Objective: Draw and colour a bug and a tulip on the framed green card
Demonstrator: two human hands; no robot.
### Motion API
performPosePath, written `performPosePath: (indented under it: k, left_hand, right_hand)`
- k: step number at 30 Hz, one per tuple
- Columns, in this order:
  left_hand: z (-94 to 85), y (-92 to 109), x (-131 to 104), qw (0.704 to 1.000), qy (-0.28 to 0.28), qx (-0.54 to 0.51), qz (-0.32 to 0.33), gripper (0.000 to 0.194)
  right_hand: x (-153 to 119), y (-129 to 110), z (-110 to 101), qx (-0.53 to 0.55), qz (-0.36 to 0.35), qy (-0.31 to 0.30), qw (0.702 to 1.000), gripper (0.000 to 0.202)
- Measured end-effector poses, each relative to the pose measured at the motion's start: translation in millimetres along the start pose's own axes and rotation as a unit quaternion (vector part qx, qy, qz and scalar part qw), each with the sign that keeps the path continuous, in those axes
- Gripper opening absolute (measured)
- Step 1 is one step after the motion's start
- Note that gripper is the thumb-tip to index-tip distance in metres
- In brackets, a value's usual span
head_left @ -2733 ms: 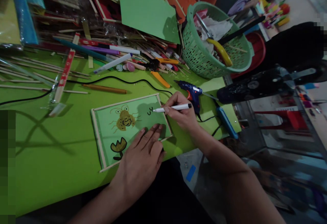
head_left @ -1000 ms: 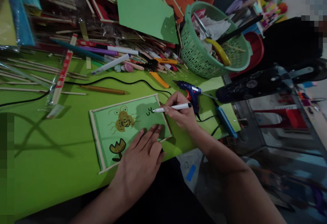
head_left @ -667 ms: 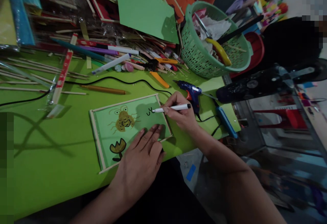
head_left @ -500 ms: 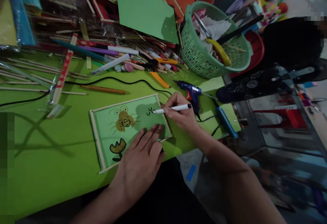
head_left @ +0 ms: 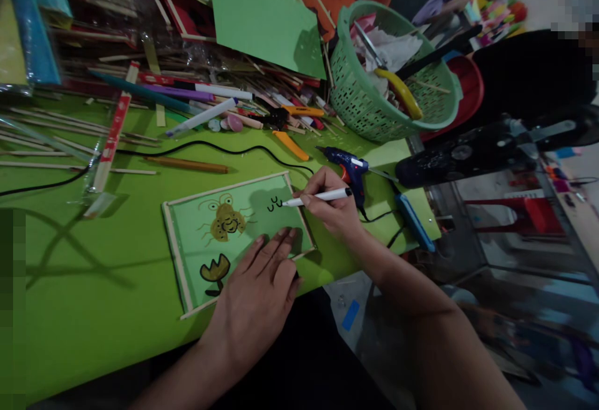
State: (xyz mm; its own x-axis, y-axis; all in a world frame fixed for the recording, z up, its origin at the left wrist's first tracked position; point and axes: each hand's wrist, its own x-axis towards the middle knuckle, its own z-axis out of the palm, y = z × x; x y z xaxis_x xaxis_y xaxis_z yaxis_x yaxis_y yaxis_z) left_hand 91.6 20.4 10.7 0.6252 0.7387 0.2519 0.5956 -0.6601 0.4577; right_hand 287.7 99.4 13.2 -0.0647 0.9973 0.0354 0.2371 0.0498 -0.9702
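A green paper panel [head_left: 255, 201] edged with thin wooden sticks lies on the green table. It bears a brown spotted bug drawing [head_left: 228, 221], a tulip drawing [head_left: 215, 269] and small black curved marks [head_left: 274, 204] at the upper right. Across the panel's lower right part my left hand [head_left: 262, 285] rests flat, fingers stretched out. My right hand [head_left: 330, 207] pinches a white marker [head_left: 322, 197] with a black end, over the right stick edge. The marker's tip is at the curved marks; whether it touches the paper I cannot tell.
Beyond the panel lie a blue glue gun [head_left: 349, 170], orange-handled pliers [head_left: 291, 145], a brown pen [head_left: 187, 165] and a black cord [head_left: 201, 143]. A green basket [head_left: 360, 85] of tools stands at the back right. Sticks and markers are heaped along the back.
Another curved stroke now shows beside the earlier black marks. The marker tip has shifted slightly to the right. My left hand stays in place on the panel.
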Motion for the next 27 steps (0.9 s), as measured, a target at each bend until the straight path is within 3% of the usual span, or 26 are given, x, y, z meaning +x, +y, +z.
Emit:
performPosePath:
  k: [15, 27]
  left_hand:
    - [0.8, -0.2, 1.4, 1.0, -0.003, 0.006, 0.0, 0.02]
    - [-0.4, -0.1, 0.8, 1.0, 0.003, 0.001, 0.0, 0.02]
  right_hand:
    - [2.2, -4.1, 0.9, -0.003, -0.028, 0.027, 0.999, 0.014]
    - [1.8, -4.9, 1.0, 0.015, -0.021, 0.014, 1.0, 0.013]
